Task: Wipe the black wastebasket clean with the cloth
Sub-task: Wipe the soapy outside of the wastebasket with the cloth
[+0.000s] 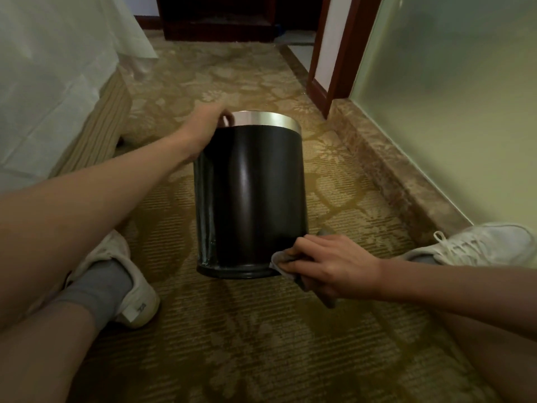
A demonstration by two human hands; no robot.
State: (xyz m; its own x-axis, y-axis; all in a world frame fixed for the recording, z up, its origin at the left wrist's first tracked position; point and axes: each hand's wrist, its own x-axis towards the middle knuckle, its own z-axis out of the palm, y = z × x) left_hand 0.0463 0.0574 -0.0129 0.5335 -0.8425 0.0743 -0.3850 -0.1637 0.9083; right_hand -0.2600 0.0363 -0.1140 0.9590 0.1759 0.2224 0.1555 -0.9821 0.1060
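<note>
The black wastebasket with a silver rim stands on the carpet between my feet, its top leaning away from me. My left hand grips the rim at its upper left, thumb hooked over the edge. My right hand is closed on a grey cloth and presses it against the lower right of the wastebasket's side, near the base. Most of the cloth is hidden under my fingers.
A bed with a white sheet rises at the left. A frosted glass wall on a stone kerb runs along the right. My white shoes flank the wastebasket. Dark wooden furniture stands far ahead.
</note>
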